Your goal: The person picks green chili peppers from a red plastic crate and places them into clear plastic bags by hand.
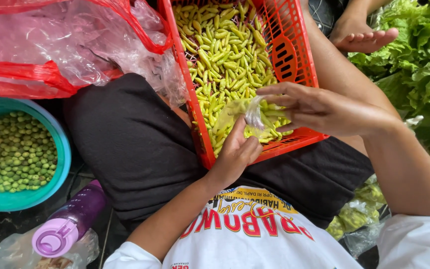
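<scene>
Hands filling a small clear bag with pale green chillies over an orange crate.

Left hand (236, 152) cups the clear plastic bag (245, 117) from below, fingers curled up around it; right hand (319, 108) pinches the bag's top edge, fingers half spread. Both grasp the bag just above the near corner of the orange crate (294, 55) of chillies (222, 47) resting on the person's lap. Left of it sit a teal bowl (61, 149) of green pods, a purple bottle (70, 219) and red bags (51, 45); leafy greens (419, 65) lie right.

Crate (302, 60) of chillies (225, 50) on the lap, bowl (63, 144) left, leafy greens (419, 65) right.
</scene>
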